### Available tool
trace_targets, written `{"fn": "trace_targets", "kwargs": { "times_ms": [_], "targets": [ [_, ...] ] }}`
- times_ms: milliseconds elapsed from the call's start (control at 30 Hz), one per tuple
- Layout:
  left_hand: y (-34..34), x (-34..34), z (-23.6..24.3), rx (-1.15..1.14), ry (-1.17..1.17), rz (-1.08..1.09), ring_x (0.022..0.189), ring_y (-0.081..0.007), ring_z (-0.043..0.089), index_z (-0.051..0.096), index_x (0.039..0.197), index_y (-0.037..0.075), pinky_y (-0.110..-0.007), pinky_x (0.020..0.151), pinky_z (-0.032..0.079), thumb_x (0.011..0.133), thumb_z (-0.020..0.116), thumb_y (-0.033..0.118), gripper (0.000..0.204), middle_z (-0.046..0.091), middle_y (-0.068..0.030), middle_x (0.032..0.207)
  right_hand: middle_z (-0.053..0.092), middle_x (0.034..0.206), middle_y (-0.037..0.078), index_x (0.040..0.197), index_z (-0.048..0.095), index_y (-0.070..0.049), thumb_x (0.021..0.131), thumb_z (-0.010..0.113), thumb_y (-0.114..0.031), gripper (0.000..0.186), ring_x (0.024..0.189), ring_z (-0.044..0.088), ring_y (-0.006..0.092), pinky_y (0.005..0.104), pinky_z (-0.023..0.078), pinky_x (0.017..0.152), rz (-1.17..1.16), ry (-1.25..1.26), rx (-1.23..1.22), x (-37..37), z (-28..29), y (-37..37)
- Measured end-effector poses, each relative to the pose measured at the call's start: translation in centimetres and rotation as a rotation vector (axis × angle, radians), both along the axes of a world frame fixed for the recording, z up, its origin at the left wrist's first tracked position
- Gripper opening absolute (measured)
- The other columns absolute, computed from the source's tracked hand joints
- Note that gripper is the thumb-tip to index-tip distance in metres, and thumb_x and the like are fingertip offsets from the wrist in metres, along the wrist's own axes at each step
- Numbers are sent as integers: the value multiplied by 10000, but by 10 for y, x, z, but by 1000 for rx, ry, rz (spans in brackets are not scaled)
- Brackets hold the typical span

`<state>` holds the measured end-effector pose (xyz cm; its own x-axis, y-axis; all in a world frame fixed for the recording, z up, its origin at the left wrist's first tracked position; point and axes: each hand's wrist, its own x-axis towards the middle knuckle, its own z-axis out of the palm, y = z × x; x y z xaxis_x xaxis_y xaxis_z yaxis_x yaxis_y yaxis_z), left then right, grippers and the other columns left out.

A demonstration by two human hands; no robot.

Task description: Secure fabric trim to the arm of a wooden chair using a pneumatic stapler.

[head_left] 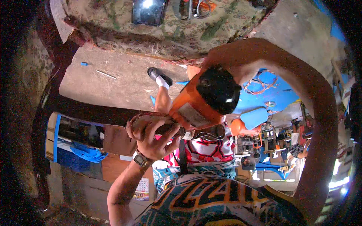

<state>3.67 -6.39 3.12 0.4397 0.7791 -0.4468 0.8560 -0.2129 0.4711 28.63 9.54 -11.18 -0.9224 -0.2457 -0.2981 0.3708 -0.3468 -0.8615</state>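
Observation:
My left hand [152, 140], with a watch on its wrist, is wrapped around a brown rounded piece [151, 119] held in front of my chest. An orange power tool [190, 107] with a round black end [218, 89] presses its nose against that piece, right beside my fingers. My right arm arches in from the right edge, and my right hand [222, 60] grips the tool's far side, mostly hidden behind the black end. Where tool and piece meet is covered by my fingers.
Another person's leg with a white sock and dark shoe [160, 78] stands on the concrete floor behind the tool. A blue sheet [273, 96] lies to the right, and small machine parts [249, 145] below it. A dark screen [149, 11] and orange-handled scissors [198, 6] lie on patterned cloth above.

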Motion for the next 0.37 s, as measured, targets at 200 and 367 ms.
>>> {"fn": "trace_targets", "kwargs": {
  "times_ms": [200, 367],
  "targets": [
    [-9, -10, -7, 83, -93, 2, 1066, -235, 420, 646, 845, 301, -545, 974, 198, 595, 751, 361, 278, 525, 50, 1053, 634, 803, 186, 872, 574, 16, 609, 677, -189, 349, 728, 599, 257, 421, 464, 653, -14, 104, -7, 6, -3, 1],
    [-14, -11, -9, 56, -176, 44, 1078, -226, 437, 606, 810, 252, -566, 976, 188, 601, 772, 350, 284, 539, 42, 1058, 643, 895, 163, 993, 563, -33, 668, 690, -211, 391, 835, 590, 219, 367, 460, 794, -78, 98, -122, 17, 7, -4]
  ]
}}
